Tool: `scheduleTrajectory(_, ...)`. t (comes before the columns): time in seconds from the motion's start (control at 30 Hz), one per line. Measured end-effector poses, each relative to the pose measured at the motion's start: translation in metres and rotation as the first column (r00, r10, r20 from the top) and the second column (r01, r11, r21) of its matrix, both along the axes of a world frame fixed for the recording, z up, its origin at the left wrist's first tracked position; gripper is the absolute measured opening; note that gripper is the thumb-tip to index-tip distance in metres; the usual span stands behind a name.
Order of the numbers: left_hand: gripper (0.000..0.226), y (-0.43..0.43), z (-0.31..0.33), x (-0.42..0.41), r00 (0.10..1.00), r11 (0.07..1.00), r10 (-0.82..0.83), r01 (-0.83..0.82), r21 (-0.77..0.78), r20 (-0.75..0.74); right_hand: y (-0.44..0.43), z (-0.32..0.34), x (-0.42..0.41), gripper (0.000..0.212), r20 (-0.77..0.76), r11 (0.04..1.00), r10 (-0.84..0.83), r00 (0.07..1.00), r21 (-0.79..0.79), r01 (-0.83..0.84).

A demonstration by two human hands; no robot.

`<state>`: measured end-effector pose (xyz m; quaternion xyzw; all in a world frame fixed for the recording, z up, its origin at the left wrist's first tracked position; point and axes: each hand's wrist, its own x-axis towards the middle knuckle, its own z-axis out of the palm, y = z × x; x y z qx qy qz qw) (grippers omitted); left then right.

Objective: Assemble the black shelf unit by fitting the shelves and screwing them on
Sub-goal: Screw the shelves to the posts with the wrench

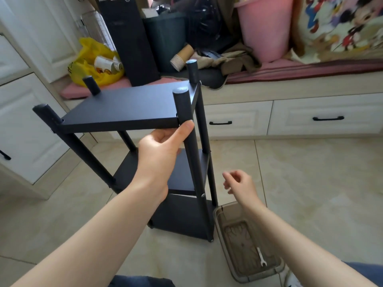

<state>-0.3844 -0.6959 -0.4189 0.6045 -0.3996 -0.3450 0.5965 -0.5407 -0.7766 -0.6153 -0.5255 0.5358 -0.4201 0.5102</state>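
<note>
- The black shelf unit stands upright on glossy beige floor tiles, with a white drawer bench behind it.
- Open floor lies right of the unit; a plastic tray (holding a small wrench) sits just beside its base.
- The unit has matte flat boards and round posts.
- The left hand grips the unit's near post under the top board, its fingers probably curled behind.
- The right hand hangs right of the unit, loosely curled and holding nothing.

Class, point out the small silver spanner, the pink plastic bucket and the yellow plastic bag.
Small silver spanner (260,255): head view, middle of its shaft.
Pink plastic bucket (265,32): head view, front wall.
Yellow plastic bag (91,48): head view, upper crumpled side.
</note>
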Motion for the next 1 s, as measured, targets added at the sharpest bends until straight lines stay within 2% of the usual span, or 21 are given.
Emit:
scheduleTrajectory(0.07,0.035,0.0,0.003,-0.001,0.988,0.998,0.055,-0.058,0.014,0.142,0.004,0.034,0.01,0.018,0.136,0.999,-0.012,0.991,-0.044,0.018)
scheduleTrajectory(0.13,0.039,0.001,0.009,0.002,0.957,0.995,0.077,-0.092,0.038,0.279,0.01,0.06,0.021,0.02,0.254,0.998,0.011,0.967,-0.064,0.006)
scheduleTrajectory(0.2,0.047,0.003,0.014,0.006,0.896,0.991,0.091,-0.124,0.046,0.435,0.016,0.079,0.03,0.024,0.306,0.995,0.055,0.951,-0.098,-0.026)
scheduleTrajectory(0.27,0.055,0.007,0.019,0.01,0.764,0.982,0.161,-0.189,-0.023,0.625,0.021,0.09,0.039,0.025,0.342,0.991,0.095,0.935,-0.123,-0.056)
scheduleTrajectory(0.33,0.057,0.01,0.025,0.009,0.571,0.961,0.263,-0.23,-0.157,0.778,0.024,0.096,0.046,0.026,0.386,0.989,0.128,0.914,-0.124,-0.086)
scheduleTrajectory(0.37,0.055,0.012,0.029,0.007,0.477,0.948,0.309,-0.228,-0.224,0.823,0.025,0.098,0.049,0.028,0.405,0.987,0.146,0.903,-0.118,-0.107)
scheduleTrajectory(0.43,0.05,0.01,0.037,0.005,0.348,0.935,0.35,-0.192,-0.299,0.87,0.026,0.1,0.053,0.034,0.429,0.983,0.179,0.885,-0.106,-0.148)
scheduleTrajectory(0.47,0.049,0.007,0.041,0.005,0.309,0.941,0.333,-0.176,-0.29,0.891,0.025,0.101,0.055,0.036,0.429,0.982,0.189,0.883,-0.095,-0.164)
scheduleTrajectory(0.53,0.063,-0.001,0.048,0.01,0.255,0.97,0.228,-0.142,-0.197,0.94,0.023,0.099,0.057,0.037,0.42,0.98,0.197,0.886,-0.078,-0.181)
scheduleTrajectory(0.63,0.071,-0.013,0.06,0.015,0.192,0.999,0.048,0.011,-0.051,0.98,0.017,0.092,0.06,0.036,0.419,0.976,0.216,0.882,-0.082,-0.2)
scheduleTrajectory(0.67,0.065,-0.017,0.064,0.017,0.19,0.998,-0.003,0.068,-0.01,0.982,0.015,0.09,0.062,0.035,0.433,0.976,0.218,0.875,-0.08,-0.203)
scheduleTrajectory(0.7,0.056,-0.021,0.067,0.019,0.226,0.992,-0.055,0.123,0.027,0.973,0.014,0.087,0.064,0.034,0.449,0.977,0.211,0.868,-0.075,-0.199)
scheduleTrajectory(0.8,0.034,-0.027,0.071,0.026,0.415,0.964,-0.205,0.243,0.11,0.887,0.011,0.079,0.071,0.034,0.493,0.985,0.169,0.854,-0.063,-0.159)
scheduleTrajectory(0.83,0.03,-0.029,0.072,0.029,0.45,0.957,-0.234,0.263,0.123,0.862,0.009,0.078,0.074,0.035,0.508,0.987,0.162,0.846,-0.067,-0.149)
scheduleTrajectory(1.0,0.027,-0.039,0.082,0.044,0.495,0.934,-0.32,0.308,0.182,0.808,0.0,0.083,0.089,0.037,0.544,0.99,0.138,0.828,-0.077,-0.115)
